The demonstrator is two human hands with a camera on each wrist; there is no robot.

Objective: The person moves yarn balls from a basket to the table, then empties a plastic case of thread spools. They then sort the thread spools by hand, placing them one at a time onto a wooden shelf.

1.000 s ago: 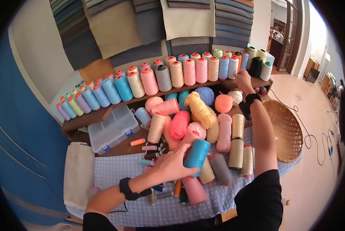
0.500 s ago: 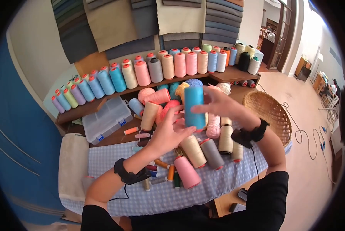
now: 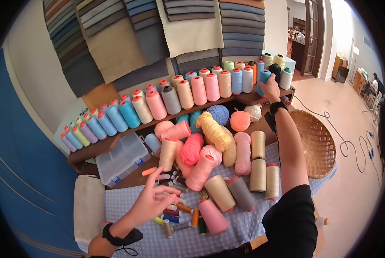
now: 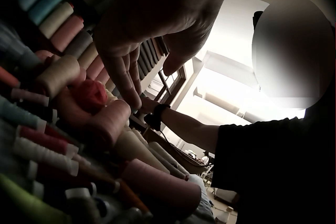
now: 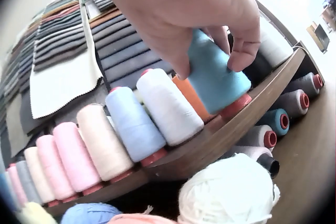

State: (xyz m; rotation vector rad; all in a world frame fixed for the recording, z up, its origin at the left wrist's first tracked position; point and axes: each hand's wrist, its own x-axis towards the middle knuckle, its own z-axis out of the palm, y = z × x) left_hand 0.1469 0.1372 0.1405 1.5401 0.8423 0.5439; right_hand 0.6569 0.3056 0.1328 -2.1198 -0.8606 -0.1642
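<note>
Gripping a teal thread cone (image 5: 218, 79) at the front of the wooden shelf (image 5: 184, 153), the right hand (image 3: 270, 89) reaches down from above, its fingers narrow around the wound sides. The cone stands between a white cone (image 5: 169, 107) and a black cone (image 3: 275, 69), just in front of an orange cone (image 5: 197, 103); whether its red base bears fully on the wood cannot be told. Good handling here, as judged, calls for a light, even pinch, the base brought flat and wholly inside the shelf edge, and the fingers eased apart sideways so that neither neighbour is nudged. Tall and narrow, such cones probably tip readily if let go while leaning. The left hand (image 3: 147, 204) holds nothing, its fingers spread and loosely bent near the small spools (image 3: 172, 218). Textures differ: the cones show smooth, tightly wound thread with a faint sheen; the white ball of yarn (image 5: 226, 192) is round, soft and loosely stranded; the yellow skein (image 3: 213, 131) is plump and elongated. A see-through plastic box (image 3: 121, 159) has blue latches, a round basket (image 3: 315, 144) shows coarse weave, and a checked cloth (image 3: 123, 215) lies beneath many spools.
</note>
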